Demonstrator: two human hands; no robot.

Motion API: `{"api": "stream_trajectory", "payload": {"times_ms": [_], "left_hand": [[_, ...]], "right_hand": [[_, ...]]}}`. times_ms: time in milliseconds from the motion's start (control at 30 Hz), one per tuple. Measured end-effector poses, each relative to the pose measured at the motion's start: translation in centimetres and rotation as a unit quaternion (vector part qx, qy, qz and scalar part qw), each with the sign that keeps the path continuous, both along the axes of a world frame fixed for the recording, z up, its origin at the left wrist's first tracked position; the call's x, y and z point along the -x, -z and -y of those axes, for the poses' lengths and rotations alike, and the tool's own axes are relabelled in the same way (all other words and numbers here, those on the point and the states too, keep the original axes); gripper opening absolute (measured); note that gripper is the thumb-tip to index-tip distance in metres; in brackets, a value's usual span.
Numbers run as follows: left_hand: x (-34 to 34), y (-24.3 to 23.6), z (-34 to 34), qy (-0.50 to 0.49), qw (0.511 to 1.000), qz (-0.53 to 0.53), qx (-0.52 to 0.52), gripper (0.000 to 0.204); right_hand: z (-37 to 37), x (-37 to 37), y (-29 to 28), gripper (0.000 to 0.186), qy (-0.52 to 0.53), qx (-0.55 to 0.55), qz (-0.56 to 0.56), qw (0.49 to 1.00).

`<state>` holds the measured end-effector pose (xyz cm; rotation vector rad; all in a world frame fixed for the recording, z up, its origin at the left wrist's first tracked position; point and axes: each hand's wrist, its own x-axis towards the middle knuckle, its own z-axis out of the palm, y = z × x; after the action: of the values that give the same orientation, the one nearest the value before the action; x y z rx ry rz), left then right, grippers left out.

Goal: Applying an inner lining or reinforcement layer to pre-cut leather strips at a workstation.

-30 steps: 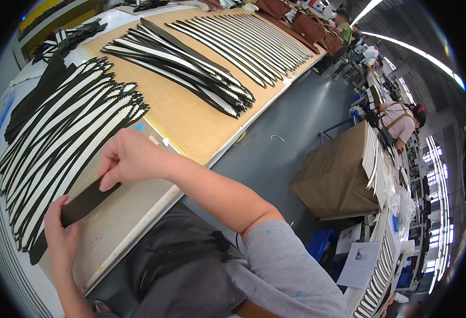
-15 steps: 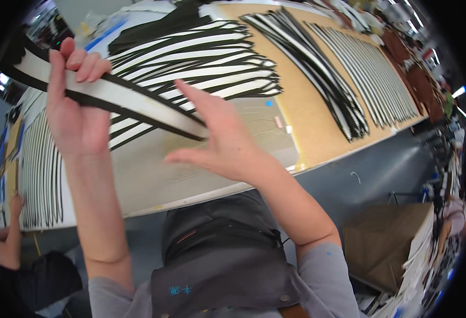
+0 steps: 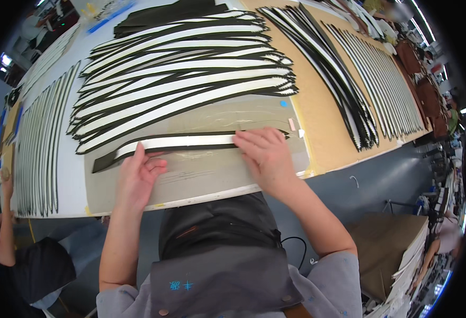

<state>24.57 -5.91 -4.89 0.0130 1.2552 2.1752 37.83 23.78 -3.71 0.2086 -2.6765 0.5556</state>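
A black strip with a white centre (image 3: 185, 140) lies crosswise on the grey board (image 3: 201, 191), its dark left end angled downward. My left hand (image 3: 140, 175) is at its lower edge, index finger extended onto it, the other fingers loosely curled. My right hand (image 3: 265, 156) rests over its right part, fingers laid on it and thumb apart, hiding some of it. Just beyond lies a dense pile of similar black-and-white strips (image 3: 180, 79), with folded black material (image 3: 169, 16) behind.
Black-and-white strips (image 3: 323, 74) and thinner strips (image 3: 381, 85) lie on the tan board (image 3: 310, 122) at right. More strips (image 3: 39, 148) lie left, beside a co-worker's arm (image 3: 5, 233). A brown-covered stack (image 3: 376, 249) and another person (image 3: 447, 236) are at lower right.
The strip, raised in my left hand half a second ago, is down on the grey board. My left hand has lowered and loosened; my right hand has moved right onto the strip.
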Motion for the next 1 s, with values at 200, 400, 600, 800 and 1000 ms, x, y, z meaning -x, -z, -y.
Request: {"api": "stream_trajectory", "payload": {"times_ms": [200, 400, 600, 800, 1000], "left_hand": [[-0.9, -2.5, 1.7, 0.060, 0.994, -0.015, 0.085, 0.032], [-2.3, -4.9, -2.1, 0.160, 0.847, -0.401, 0.311, 0.015], [-2.3, -3.2, -8.1, 0.197, 0.585, -0.698, 0.363, 0.041], [-2.4, -2.4, -8.9, 0.200, 0.562, -0.699, 0.395, 0.050], [-2.1, -2.3, -9.6, 0.173, 0.577, -0.699, 0.384, 0.042]], "right_hand": [[0.2, -1.6, 0.1, 0.049, 0.027, 0.029, 0.069, 0.997], [-0.8, -0.9, 0.1, 0.051, 0.009, 0.055, 0.082, 0.995], [-1.9, -0.7, 0.2, 0.055, -0.009, 0.096, 0.077, 0.992], [-3.2, -1.1, 0.0, 0.055, -0.026, 0.109, 0.071, 0.991], [-4.6, -3.7, -0.3, 0.046, 0.121, 0.023, 0.032, 0.992]]}}
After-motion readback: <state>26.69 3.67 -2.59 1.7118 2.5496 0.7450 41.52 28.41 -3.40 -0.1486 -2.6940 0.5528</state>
